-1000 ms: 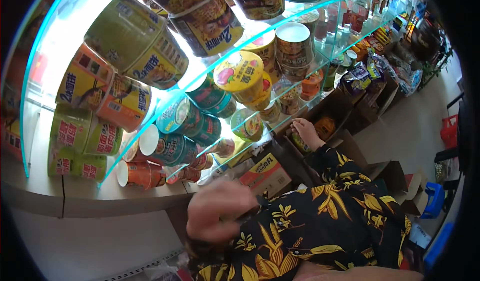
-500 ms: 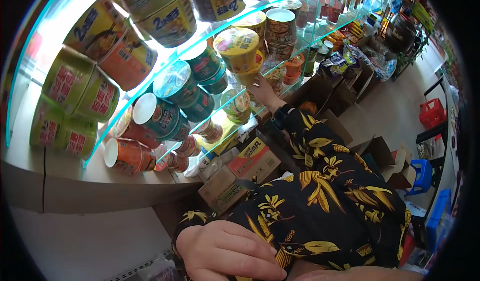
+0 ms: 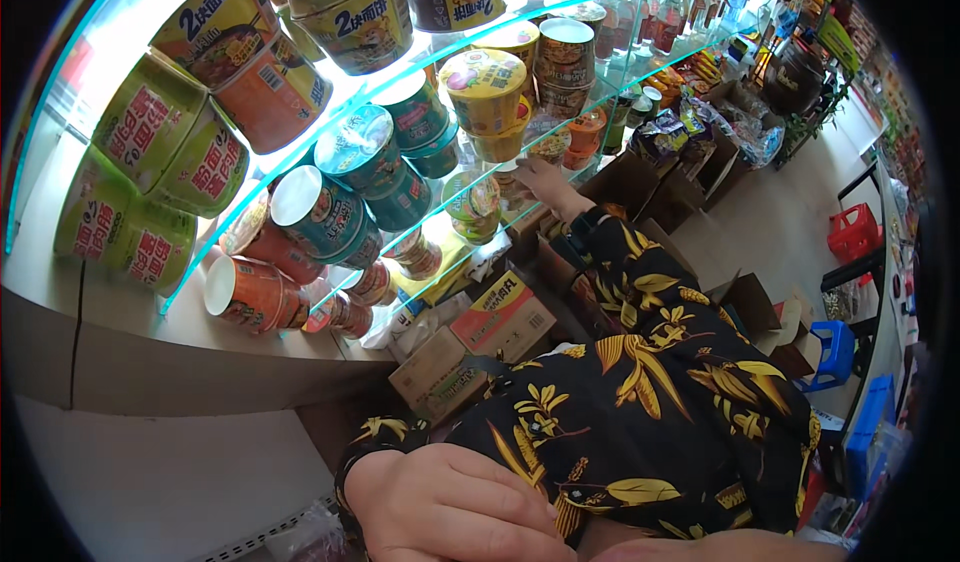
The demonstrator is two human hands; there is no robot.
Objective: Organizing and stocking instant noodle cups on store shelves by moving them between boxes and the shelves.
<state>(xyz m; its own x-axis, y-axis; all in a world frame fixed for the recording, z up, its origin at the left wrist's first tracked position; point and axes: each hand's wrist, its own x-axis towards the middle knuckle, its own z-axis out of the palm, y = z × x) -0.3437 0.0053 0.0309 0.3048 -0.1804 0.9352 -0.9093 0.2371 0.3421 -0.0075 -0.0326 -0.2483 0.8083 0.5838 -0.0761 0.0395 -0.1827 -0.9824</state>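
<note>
- Change is appearing in the upper centre of the frame: the right hand (image 3: 550, 186), overlapping the base of the 2 yellow tubs (image 3: 484, 84) 0.5 seconds ago, is now reaching just beside them.
- Its fingers are bending near a patterned cup (image 3: 511, 192); whether they are pinching it, I cannot tell.
- Attention is probably shifting toward lower cups.
- At lower centre, the left hand (image 3: 455, 507) is keeping its fingers together, slightly curved, its palm hidden.

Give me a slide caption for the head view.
Right hand at the brightly lit glass shelves of stacked noodle cups, left hand near the leaf-patterned shirt.
</note>
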